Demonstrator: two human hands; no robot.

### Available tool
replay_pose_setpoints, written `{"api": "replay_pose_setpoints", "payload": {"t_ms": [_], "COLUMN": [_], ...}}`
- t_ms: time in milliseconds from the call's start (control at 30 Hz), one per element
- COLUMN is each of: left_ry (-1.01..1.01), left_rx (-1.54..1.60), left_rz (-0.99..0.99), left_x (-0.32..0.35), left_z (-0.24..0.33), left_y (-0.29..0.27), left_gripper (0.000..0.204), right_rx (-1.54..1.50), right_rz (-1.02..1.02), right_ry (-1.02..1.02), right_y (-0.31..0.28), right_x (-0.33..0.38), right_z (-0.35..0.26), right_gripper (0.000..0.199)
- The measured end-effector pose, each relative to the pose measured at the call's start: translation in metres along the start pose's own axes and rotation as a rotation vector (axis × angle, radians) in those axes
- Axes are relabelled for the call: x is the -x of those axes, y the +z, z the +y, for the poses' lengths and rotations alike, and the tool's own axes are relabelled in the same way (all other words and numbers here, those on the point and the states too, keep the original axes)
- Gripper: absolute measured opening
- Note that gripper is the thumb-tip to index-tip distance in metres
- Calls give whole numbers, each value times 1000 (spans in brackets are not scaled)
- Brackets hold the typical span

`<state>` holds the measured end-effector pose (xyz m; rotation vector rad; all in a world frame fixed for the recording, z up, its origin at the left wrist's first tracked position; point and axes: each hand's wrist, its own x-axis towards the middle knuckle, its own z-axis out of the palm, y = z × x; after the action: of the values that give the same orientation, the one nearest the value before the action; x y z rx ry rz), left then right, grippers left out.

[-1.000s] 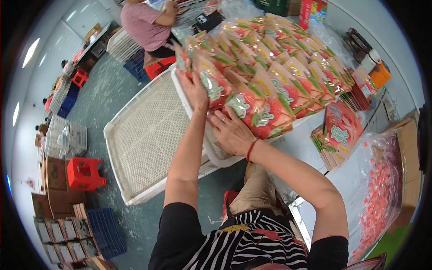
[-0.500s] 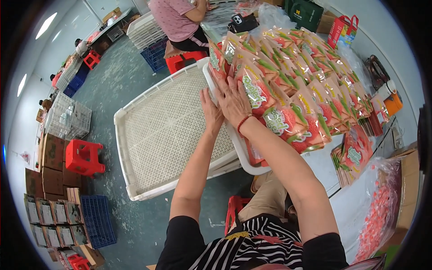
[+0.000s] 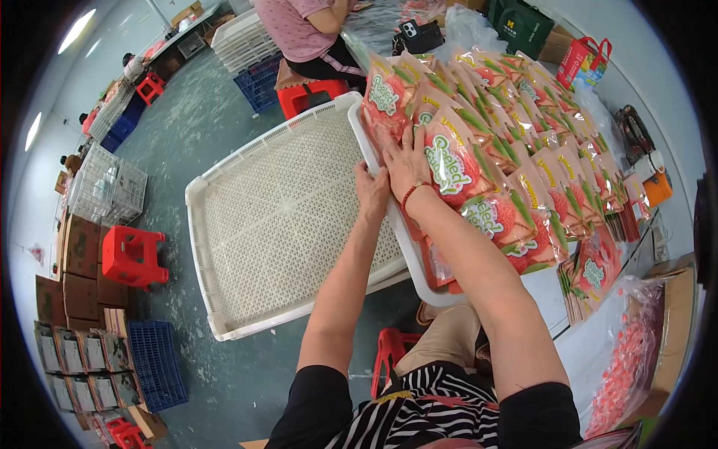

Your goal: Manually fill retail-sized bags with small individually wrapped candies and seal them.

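Note:
My left hand (image 3: 372, 191) is at the near-left rim of a white tray (image 3: 407, 243), its fingers bent over the edge. My right hand (image 3: 407, 170) lies just inside that rim with fingers stretched and spread against a pouch, holding nothing. The tray is heaped with shiny pink-and-green pouches printed with fruit (image 3: 449, 161), standing in leaning rows. One pouch (image 3: 387, 93) leans at the far-left corner, beyond my right fingertips. Left of the filled tray is a white latticed tray (image 3: 284, 217) with nothing in it. The undersides of my left fingers are hidden.
Loose pouches (image 3: 591, 273) lie on the table at right, near a clear bag of small pink pieces (image 3: 624, 367). A person in a pink top (image 3: 299, 30) sits beyond the trays. A red stool (image 3: 134, 257), cartons (image 3: 81, 247) and a blue crate (image 3: 157, 363) stand at left.
My left hand has moved right onto the filled tray's rim, its fingers now more bent. My right hand stays against the pouches. The whole view has shifted slightly.

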<state>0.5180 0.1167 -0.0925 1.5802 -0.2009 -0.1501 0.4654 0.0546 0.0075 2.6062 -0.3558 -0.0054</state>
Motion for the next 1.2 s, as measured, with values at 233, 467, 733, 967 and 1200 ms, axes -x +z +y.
{"api": "replay_pose_setpoints", "payload": {"t_ms": [233,467,733,967,1200], "left_ry": [31,-19,666,336,515], "left_rx": [14,-52,-549,-279,-388], "left_rz": [-3,-71,40,-49,82], "left_x": [-4,1,-21,-85,-73], "left_z": [-16,1,51,39,27], "left_y": [-10,-19,28,84,89], "left_gripper": [42,45,69,69,64], "right_rx": [-54,-97,-81,-306,-104], "right_rz": [81,184,103,42,6], "right_ry": [-60,-100,-117,-156,-385], "right_y": [25,46,36,17,-21], "right_x": [8,19,20,23,142], "right_z": [32,82,80,64,43], "right_gripper": [42,37,40,43,43]}}
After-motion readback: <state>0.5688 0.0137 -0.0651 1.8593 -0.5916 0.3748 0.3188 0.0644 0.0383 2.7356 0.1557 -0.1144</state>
